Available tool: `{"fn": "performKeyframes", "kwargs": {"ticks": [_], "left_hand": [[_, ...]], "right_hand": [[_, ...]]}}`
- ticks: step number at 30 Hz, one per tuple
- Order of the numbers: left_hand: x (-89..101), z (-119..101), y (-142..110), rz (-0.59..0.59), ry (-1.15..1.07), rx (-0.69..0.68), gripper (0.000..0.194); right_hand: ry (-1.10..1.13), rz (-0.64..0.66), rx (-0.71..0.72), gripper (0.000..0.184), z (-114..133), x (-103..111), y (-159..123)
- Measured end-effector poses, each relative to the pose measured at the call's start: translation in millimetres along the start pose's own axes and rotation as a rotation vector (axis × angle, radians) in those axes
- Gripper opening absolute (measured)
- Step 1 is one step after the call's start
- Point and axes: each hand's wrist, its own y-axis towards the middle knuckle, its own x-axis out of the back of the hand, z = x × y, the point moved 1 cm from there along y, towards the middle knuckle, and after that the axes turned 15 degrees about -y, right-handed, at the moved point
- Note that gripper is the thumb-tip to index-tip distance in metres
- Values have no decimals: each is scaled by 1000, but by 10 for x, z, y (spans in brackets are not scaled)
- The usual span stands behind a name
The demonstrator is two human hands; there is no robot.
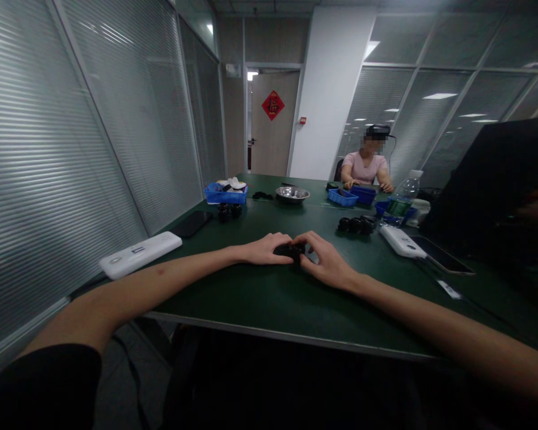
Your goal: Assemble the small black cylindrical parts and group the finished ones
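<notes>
A small dark object (289, 251), black and glossy, lies low over the green table (233, 298) between my two hands. My left hand (271, 248) grips its left end, with the thumb along the near side and the fingers over the far side. My right hand (320, 260) curls round the right end, thumb and fingertips on it. The fingers hide much of the object, so its exact kind does not show. To the right beyond my hands sits a row of black round pieces (355, 225). More black round pieces (229, 211) stand at the far left.
A metal bowl (292, 194) and a filled blue basket (226, 192) stand farther back. White power bank-like devices (141, 254) (402, 242) lie on both sides. At right are a water bottle (401, 200) and a phone (442, 255). A person (366, 167) sits across, near blue trays (343, 198).
</notes>
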Motion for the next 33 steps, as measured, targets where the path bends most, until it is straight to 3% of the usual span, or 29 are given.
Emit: {"fn": "performKeyframes", "kwargs": {"ticks": [6, 33], "left_hand": [[1, 11, -2, 1, -6, -3, 52], [-3, 23, 0, -4, -2, -1, 51]], "right_hand": [[-35, -29, -69, 25, 4, 17, 6], [-13, 11, 15, 27, 28, 30, 6]]}}
